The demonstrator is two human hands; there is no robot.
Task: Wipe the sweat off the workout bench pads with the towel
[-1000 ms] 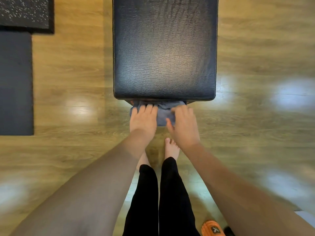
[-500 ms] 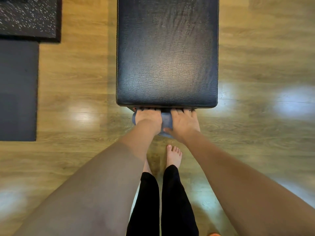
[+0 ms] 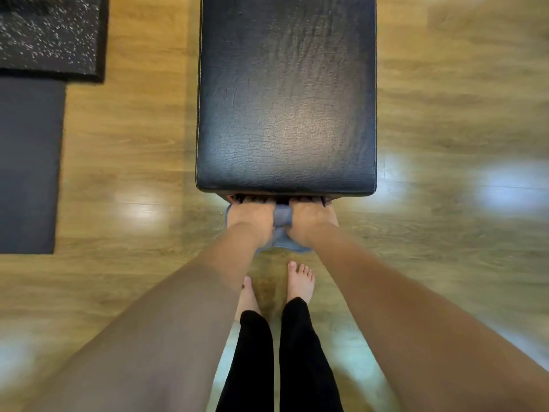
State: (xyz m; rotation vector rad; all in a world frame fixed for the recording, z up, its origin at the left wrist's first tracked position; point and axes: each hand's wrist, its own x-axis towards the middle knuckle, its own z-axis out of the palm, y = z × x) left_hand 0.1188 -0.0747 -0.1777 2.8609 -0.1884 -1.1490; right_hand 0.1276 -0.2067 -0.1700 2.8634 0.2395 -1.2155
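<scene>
A black leather bench pad (image 3: 286,99) runs from the top of the view down to its near end at mid-frame. A grey-blue towel (image 3: 281,230) is bunched just below that near end. My left hand (image 3: 251,217) and my right hand (image 3: 312,217) lie side by side, both gripping the towel. The fingertips of both hands reach under the pad's front edge and are partly hidden in its shadow. Only a strip of towel shows between and below the hands.
Glossy wooden floor (image 3: 445,129) surrounds the bench. A plain dark mat (image 3: 28,165) lies at the left edge and a speckled black mat (image 3: 50,34) at the top left. My bare feet (image 3: 300,282) and black trouser legs stand just short of the bench.
Both hands have pushed forward with the towel, so their fingers now tuck under the pad's front edge. The towel is more bunched and less of it shows.
</scene>
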